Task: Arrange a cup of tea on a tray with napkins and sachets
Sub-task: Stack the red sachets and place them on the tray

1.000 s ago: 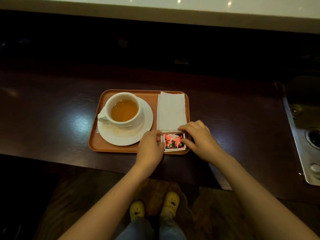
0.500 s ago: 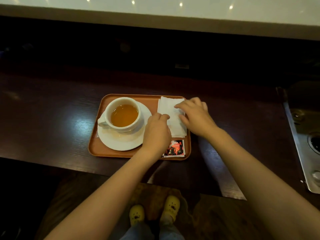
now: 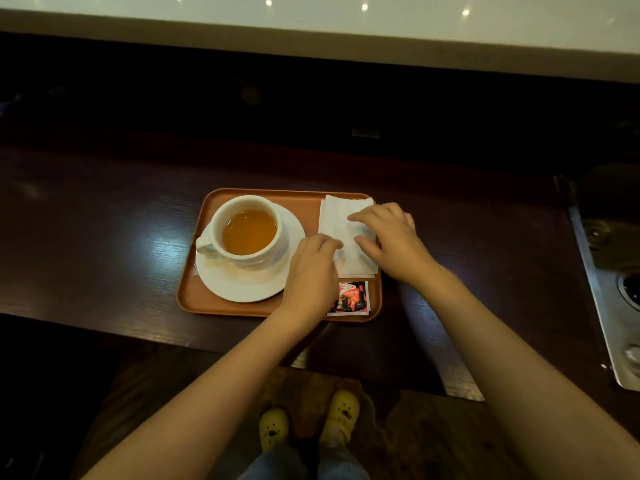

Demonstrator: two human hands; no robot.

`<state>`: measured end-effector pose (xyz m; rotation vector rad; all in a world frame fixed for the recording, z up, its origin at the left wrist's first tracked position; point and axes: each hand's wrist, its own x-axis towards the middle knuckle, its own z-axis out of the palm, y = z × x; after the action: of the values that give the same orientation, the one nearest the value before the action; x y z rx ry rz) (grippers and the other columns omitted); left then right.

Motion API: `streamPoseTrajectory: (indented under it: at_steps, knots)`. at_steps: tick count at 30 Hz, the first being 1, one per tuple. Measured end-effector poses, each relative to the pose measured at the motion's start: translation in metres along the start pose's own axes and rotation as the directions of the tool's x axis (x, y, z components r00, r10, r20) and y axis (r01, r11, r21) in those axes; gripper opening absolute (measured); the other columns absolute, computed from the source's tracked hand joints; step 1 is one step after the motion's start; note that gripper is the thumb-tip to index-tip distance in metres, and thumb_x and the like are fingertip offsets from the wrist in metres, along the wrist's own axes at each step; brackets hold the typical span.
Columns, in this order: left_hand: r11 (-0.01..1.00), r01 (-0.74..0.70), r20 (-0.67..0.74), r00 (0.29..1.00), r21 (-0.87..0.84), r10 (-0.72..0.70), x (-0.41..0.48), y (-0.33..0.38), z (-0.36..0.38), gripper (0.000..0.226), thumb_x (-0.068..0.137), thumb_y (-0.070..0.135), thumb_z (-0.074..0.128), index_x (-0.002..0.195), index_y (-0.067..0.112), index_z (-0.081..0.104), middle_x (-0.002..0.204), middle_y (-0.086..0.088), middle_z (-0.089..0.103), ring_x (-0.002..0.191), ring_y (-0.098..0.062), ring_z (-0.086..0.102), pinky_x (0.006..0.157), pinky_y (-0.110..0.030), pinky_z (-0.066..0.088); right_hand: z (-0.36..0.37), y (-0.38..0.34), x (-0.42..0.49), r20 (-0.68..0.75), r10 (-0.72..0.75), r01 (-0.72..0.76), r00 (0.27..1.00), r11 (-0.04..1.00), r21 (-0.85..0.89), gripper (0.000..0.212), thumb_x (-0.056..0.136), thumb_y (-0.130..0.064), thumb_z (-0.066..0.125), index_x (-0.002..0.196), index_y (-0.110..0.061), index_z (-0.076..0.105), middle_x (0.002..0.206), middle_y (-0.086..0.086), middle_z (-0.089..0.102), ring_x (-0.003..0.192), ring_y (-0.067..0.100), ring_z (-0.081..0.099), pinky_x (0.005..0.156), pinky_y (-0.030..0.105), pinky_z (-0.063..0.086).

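An orange tray (image 3: 194, 299) lies on the dark wooden counter. On its left half a white cup of tea (image 3: 247, 230) stands on a white saucer (image 3: 242, 285). A folded white napkin (image 3: 337, 216) lies along the tray's right side. Below it, in the near right corner, sits a red and black sachet (image 3: 351, 298). My left hand (image 3: 311, 275) rests at the napkin's left edge, fingertips on the paper. My right hand (image 3: 389, 240) lies flat on the napkin's right part, fingers spread and pressing down. Neither hand lifts anything.
A metal sink surround (image 3: 609, 292) borders the counter at the far right. The counter's near edge runs just below the tray. A pale raised ledge (image 3: 346, 32) crosses the back. My feet in yellow shoes (image 3: 308, 424) show on the floor below.
Both hands left the sachet in the tray's near right corner and moved up onto the napkin, where they now rest on the paper.
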<state>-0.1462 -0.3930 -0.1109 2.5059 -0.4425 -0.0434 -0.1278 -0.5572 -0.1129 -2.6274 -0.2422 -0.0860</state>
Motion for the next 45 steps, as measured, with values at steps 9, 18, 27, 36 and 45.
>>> streamPoseTrajectory:
  at_steps: [9,18,27,36,45]
  knots:
    - [0.923,0.290,0.191,0.950,-0.255,-0.246,-0.049,-0.005,-0.006,0.037,0.086,0.005,0.051,0.121,0.018,0.052,0.118,-0.004,0.058,0.105,-0.013,0.054,0.092,-0.029,0.048,0.011,-0.013,-0.060,0.151,0.027,-0.030,0.988,0.999,0.017,0.028,0.082,-0.032,0.062,0.109,-0.028,0.059,0.108,-0.008,0.060,0.097,0.007,0.033,0.082,0.029,0.022]
    - [0.924,0.286,0.204,0.950,-0.253,-0.238,-0.051,0.000,-0.008,0.035,0.088,0.007,0.052,0.121,0.018,0.051,0.120,-0.005,0.057,0.108,-0.016,0.054,0.093,-0.030,0.047,0.014,-0.017,-0.067,0.135,0.070,-0.070,0.988,0.998,-0.007,0.028,0.082,-0.031,0.062,0.109,-0.027,0.059,0.108,-0.006,0.060,0.101,0.012,0.038,0.083,0.029,0.024]
    - [0.936,0.088,-0.334,0.919,-0.341,-0.208,-0.060,-0.036,-0.101,0.037,0.084,0.005,0.051,0.115,0.024,0.052,0.106,0.016,0.049,0.091,0.013,0.050,0.072,-0.004,0.042,0.003,-0.066,-0.019,0.021,0.159,-0.154,0.987,0.900,0.408,0.036,0.088,-0.022,0.053,0.124,-0.021,0.050,0.122,0.000,0.056,0.110,0.010,0.045,0.095,0.030,0.039]
    - [0.824,0.449,-0.025,0.873,-0.346,-0.487,-0.047,-0.093,-0.109,0.049,0.080,0.003,0.046,0.126,0.018,0.046,0.132,-0.011,0.048,0.121,-0.031,0.046,0.100,-0.048,0.042,0.036,-0.113,0.028,0.259,0.284,-0.384,0.923,0.699,0.603,0.048,0.091,-0.015,0.046,0.137,-0.025,0.035,0.145,0.005,0.040,0.130,0.022,0.040,0.093,0.028,0.035]
    - [0.784,0.468,0.059,0.870,-0.408,-0.489,-0.026,-0.104,-0.112,0.045,0.082,0.004,0.039,0.125,0.017,0.049,0.135,-0.010,0.046,0.113,-0.028,0.051,0.090,-0.036,0.046,0.047,-0.126,0.022,0.262,0.351,-0.435,0.899,0.646,0.627,0.056,0.087,0.002,0.043,0.136,-0.025,0.038,0.142,0.003,0.044,0.129,0.021,0.041,0.105,0.040,0.040]
